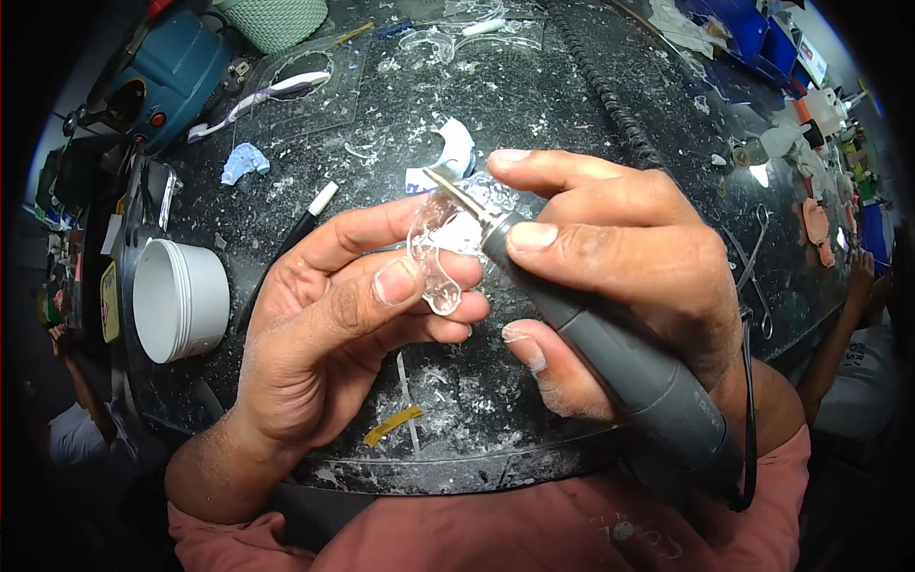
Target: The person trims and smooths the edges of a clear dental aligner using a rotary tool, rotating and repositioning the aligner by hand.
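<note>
My left hand (pixel 315 334) grips a clear, thin moulded plastic piece (pixel 429 267) between thumb and fingers, with some white material around its middle. My right hand (pixel 629 248) is wrapped round a dark grey rotary handpiece (pixel 629 372) with a black cord. Its pointed metal bit (pixel 448 191) lies over the upper part of the clear piece; I cannot tell whether they touch. Just behind is a pale blue curved piece (pixel 456 143).
Dusty black bench (pixel 515 448), blue mould (pixel 243 164), white tub (pixel 179 300), teal machine (pixel 167 81), pen-like tool (pixel 319 200), scissor-like tools (pixel 753 267), coiled hose (pixel 600 86), blue bins (pixel 777 43). Other people's arms show at far left (pixel 81 391) and far right (pixel 834 343).
</note>
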`<move>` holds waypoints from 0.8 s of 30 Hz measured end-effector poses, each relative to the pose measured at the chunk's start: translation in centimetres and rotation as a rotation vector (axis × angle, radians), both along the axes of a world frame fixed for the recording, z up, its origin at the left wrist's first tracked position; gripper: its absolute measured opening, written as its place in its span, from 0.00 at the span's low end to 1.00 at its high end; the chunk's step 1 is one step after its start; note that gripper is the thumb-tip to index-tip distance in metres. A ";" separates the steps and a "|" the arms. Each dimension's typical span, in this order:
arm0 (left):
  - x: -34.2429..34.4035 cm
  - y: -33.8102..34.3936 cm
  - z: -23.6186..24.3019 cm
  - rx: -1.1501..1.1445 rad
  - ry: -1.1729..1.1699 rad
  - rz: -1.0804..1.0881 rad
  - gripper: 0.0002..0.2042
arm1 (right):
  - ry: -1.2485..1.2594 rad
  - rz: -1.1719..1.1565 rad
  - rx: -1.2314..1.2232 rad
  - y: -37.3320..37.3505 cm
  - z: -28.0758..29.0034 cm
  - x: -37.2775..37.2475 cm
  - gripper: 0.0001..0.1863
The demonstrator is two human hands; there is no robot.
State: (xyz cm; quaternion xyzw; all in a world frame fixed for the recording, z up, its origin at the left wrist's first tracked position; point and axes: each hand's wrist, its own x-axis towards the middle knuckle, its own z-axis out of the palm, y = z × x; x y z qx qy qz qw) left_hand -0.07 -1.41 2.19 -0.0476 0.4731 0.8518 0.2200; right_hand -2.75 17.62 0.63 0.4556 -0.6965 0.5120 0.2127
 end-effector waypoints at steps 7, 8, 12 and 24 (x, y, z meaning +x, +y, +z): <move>0.1 0.3 -0.2 0.016 -0.006 0.028 0.17 | -0.031 0.027 0.054 0.1 0.3 0.3 0.16; 0.1 0.2 -0.3 0.029 -0.008 0.018 0.18 | -0.038 0.041 0.050 0.1 0.3 0.3 0.16; 0.0 0.0 -0.3 0.044 -0.003 -0.036 0.18 | -0.057 0.019 -0.017 -0.2 0.0 0.4 0.17; 0.1 -0.3 -0.8 0.044 0.031 -0.019 0.18 | -0.099 -0.022 0.000 -0.2 0.7 0.7 0.16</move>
